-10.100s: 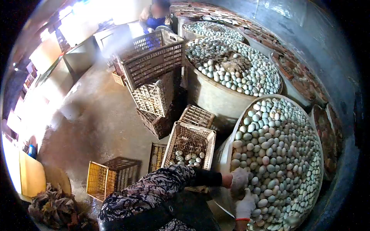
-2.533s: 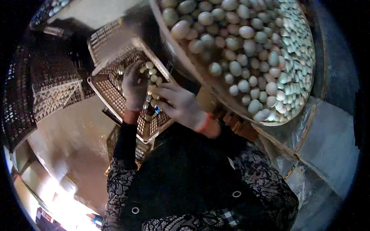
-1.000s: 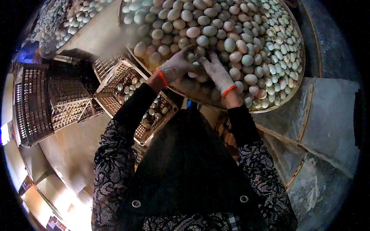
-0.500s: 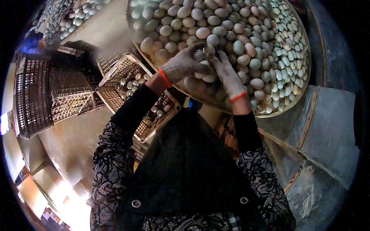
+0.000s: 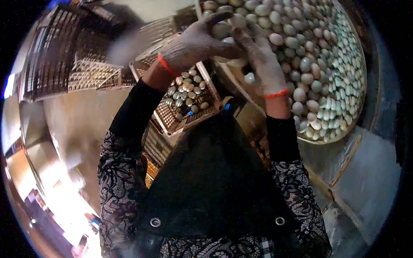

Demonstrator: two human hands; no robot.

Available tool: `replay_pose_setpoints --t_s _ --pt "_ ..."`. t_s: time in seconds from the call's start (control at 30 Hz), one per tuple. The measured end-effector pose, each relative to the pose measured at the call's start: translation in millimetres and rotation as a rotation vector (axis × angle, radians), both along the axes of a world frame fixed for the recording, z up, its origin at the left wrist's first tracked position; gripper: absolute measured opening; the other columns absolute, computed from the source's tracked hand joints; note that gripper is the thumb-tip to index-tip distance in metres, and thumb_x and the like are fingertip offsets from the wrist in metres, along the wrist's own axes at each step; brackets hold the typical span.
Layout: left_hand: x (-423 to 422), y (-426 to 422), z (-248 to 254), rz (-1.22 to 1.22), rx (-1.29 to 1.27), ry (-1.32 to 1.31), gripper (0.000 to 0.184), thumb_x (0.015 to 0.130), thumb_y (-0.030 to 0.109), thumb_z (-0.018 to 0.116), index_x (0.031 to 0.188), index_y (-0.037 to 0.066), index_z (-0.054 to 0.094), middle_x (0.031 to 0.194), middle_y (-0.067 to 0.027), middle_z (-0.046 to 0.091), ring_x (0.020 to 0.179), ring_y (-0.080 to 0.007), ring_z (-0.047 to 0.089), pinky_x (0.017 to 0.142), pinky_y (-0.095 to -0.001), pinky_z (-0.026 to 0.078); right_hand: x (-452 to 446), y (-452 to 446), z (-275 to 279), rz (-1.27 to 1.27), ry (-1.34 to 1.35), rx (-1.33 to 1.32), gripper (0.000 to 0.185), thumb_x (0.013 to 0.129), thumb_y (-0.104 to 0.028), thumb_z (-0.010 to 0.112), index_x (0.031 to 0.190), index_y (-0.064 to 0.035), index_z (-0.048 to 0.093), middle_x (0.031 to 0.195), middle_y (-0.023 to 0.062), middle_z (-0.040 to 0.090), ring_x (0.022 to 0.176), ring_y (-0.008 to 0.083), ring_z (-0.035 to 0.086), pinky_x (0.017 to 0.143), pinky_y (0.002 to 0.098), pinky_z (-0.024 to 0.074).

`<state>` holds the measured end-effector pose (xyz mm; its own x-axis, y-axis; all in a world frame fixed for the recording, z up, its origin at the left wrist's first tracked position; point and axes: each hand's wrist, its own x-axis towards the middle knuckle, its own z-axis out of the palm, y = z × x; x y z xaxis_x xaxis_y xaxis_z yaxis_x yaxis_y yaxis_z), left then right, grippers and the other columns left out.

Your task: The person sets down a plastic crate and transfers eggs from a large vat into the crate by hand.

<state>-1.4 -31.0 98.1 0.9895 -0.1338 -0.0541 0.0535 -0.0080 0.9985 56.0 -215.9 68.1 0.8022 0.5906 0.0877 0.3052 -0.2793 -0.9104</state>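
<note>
My left hand (image 5: 198,45) and my right hand (image 5: 263,60), both in pale gloves with orange cuffs, are raised close together at the upper middle. Several eggs (image 5: 228,41) are held between them, with the fingers of both hands curved round them. Beyond and right of my hands is a big round vat (image 5: 318,141) heaped with pale green and whitish eggs (image 5: 305,64). Below my left hand a plastic crate (image 5: 211,88) holds several eggs (image 5: 186,92) on its bottom. How many eggs are in my grasp cannot be made out.
Stacked slatted crates (image 5: 53,51) stand at the upper left on the brown floor (image 5: 73,116). Another crate (image 5: 157,148) lies under the egg crate, near my apron (image 5: 206,180). Grey slabs (image 5: 365,172) are at the right.
My hands have lifted off the heap with eggs between them and come nearer the camera. The view has shifted, so the crate shows more fully and the vat sits further right.
</note>
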Motion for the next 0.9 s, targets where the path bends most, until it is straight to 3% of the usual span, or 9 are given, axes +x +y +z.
replay_pose_setpoints --t_s 0.2,0.33,0.47,0.53,0.67,0.7,0.73,0.8,0.9 --pt "-75 78 -47 0.327 0.046 0.226 0.069 0.081 0.009 0.074 0.14 0.005 0.038 0.127 -0.0107 0.056 0.108 -0.0183 0.059 0.091 -0.0307 0.053 -33 115 -67 0.194 0.469 0.195 0.071 0.087 -0.053 0.06 0.134 -0.0023 0.043 0.121 0.0162 0.057 0.105 0.0237 0.057 0.092 0.0332 0.0448" --pt "-103 113 -155 0.439 0.0 0.308 0.081 0.07 0.014 0.08 0.138 -0.003 0.039 0.116 -0.0119 0.061 0.099 -0.0166 0.061 0.086 -0.0273 0.051 -52 162 -183 0.212 0.752 0.038 0.074 0.088 -0.048 0.062 0.14 -0.0022 0.036 0.122 0.0161 0.056 0.104 0.0251 0.056 0.09 0.0333 0.0456" --pt "-115 135 -297 0.474 -0.223 0.394 0.082 0.071 0.022 0.081 0.138 0.0 0.039 0.115 -0.0126 0.061 0.099 -0.0174 0.059 0.088 -0.0287 0.048 -50 177 -296 0.402 0.83 -0.117 0.063 0.092 -0.038 0.055 0.144 -0.009 0.033 0.14 0.0114 0.046 0.129 0.0278 0.041 0.105 0.0367 0.0344" --pt "-112 141 -318 0.393 0.075 0.493 0.074 0.08 0.01 0.071 0.144 0.006 0.034 0.132 -0.008 0.055 0.107 -0.0173 0.059 0.087 -0.0301 0.05 -48 186 -348 0.525 0.788 -0.153 0.053 0.095 -0.029 0.048 0.144 -0.013 0.035 0.146 0.0038 0.04 0.134 0.0273 0.035 0.109 0.0361 0.0325" --pt "-104 145 -397 0.409 0.283 0.49 0.083 0.071 0.039 0.08 0.135 0.003 0.043 0.119 -0.0197 0.061 0.108 -0.0303 0.06 0.093 -0.0358 0.048 -45 199 -421 0.486 0.285 -0.491 0.057 0.094 -0.051 0.042 0.145 -0.0268 0.034 0.149 0.0098 0.037 0.134 0.0341 0.037 0.108 0.0368 0.0344" --pt "-97 143 -395 0.315 0.587 0.589 0.087 0.068 0.045 0.08 0.136 0.005 0.043 0.12 -0.0227 0.06 0.111 -0.0353 0.059 0.096 -0.0388 0.047 -45 200 -397 0.333 0.602 -0.475 0.067 0.09 -0.064 0.039 0.143 -0.0224 0.038 0.142 0.0139 0.045 0.128 0.0386 0.043 0.105 0.0384 0.0375" --pt "-100 139 -422 0.203 0.802 0.442 0.087 0.068 0.044 0.08 0.136 0.006 0.042 0.118 -0.0224 0.061 0.11 -0.0354 0.059 0.095 -0.0388 0.047 -45 200 -411 0.272 0.548 -0.398 0.058 0.092 -0.053 0.043 0.14 -0.0201 0.043 0.133 0.0148 0.054 0.121 0.039 0.05 0.102 0.0409 0.0402" --pt "-97 129 -423 0.207 0.88 0.361 0.079 0.071 0.039 0.076 0.135 0.006 0.043 0.115 -0.0222 0.062 0.11 -0.0357 0.058 0.094 -0.0395 0.047 -42 189 -471 0.705 -0.65 -0.59 0.061 0.09 -0.034 0.053 0.138 -0.0006 0.039 0.123 0.0225 0.054 0.115 0.0368 0.051 0.096 0.0443 0.0423" --pt "-93 120 -429 0.195 0.963 0.179 0.06 0.079 0.025 0.064 0.132 0.006 0.045 0.12 -0.0229 0.058 0.108 -0.0376 0.058 0.09 -0.0436 0.049 -51 195 -463 0.471 -0.447 -0.562 0.054 0.085 -0.032 0.053 0.133 -0.0066 0.049 0.122 0.0243 0.055 0.111 0.0378 0.054 0.093 0.0485 0.0438"
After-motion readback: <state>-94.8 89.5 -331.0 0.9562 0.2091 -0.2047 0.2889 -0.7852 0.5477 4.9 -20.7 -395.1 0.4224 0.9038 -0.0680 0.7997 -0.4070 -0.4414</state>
